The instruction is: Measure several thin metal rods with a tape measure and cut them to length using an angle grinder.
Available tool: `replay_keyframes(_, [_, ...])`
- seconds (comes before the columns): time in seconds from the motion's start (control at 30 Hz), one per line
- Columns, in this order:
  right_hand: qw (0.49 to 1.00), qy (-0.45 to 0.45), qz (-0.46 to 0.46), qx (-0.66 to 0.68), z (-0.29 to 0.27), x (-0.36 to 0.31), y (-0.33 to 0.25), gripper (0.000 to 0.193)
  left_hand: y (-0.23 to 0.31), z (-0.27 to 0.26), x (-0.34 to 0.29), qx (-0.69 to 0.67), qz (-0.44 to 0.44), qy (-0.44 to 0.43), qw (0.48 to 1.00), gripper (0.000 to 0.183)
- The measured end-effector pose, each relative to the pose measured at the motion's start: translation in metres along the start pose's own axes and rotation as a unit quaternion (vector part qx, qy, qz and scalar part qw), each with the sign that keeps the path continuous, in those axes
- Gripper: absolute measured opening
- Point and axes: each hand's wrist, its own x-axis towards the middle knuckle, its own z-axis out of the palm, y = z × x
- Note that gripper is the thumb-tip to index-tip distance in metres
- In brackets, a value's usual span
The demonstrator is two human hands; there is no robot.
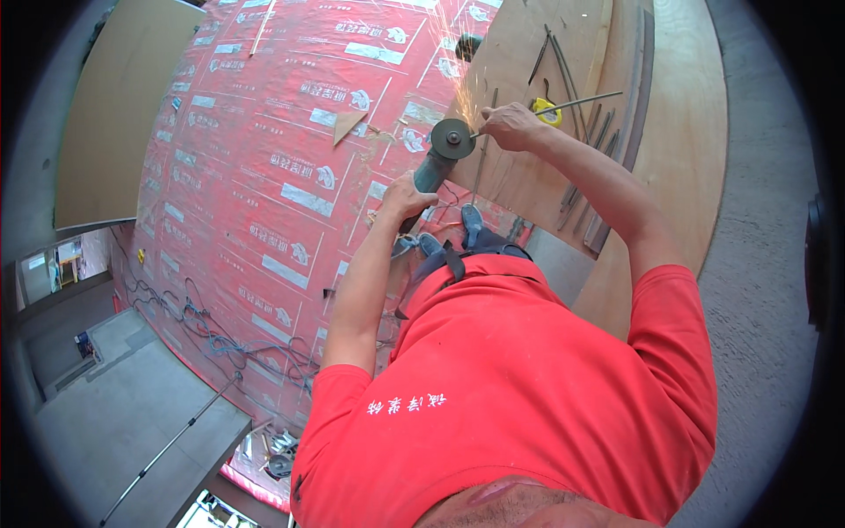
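Note:
My left hand (407, 195) grips the teal body of an angle grinder (437, 157), whose round grey disc faces up at its far end. My right hand (510, 124) holds a thin metal rod (576, 102) that runs off to the right, its near end pressed against the disc. Sparks (459, 66) spray away from the contact point across the red sheet. Both arms reach forward over my red shirt.
Red printed panels (264, 176) cover the floor on the left, and a plywood board (528, 176) lies under the work. Several metal rods (590, 150) and a yellow tape measure (547, 109) rest on that board. Tangled cables (211, 330) trail at lower left.

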Motion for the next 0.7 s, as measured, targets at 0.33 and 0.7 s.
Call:
replay_keyframes(0.33, [1.0, -0.005, -0.002, 0.006, -0.001, 0.004, -0.002, 0.038, 0.001, -0.002, 0.001, -0.004, -0.007, -0.011, 1.0, 0.07])
replay_keyframes(0.7, [0.998, -0.014, -0.009, 0.058, 0.012, 0.005, 0.018, 0.023, 0.003, -0.001, 0.001, -0.011, 0.011, -0.006, 1.0, 0.067])
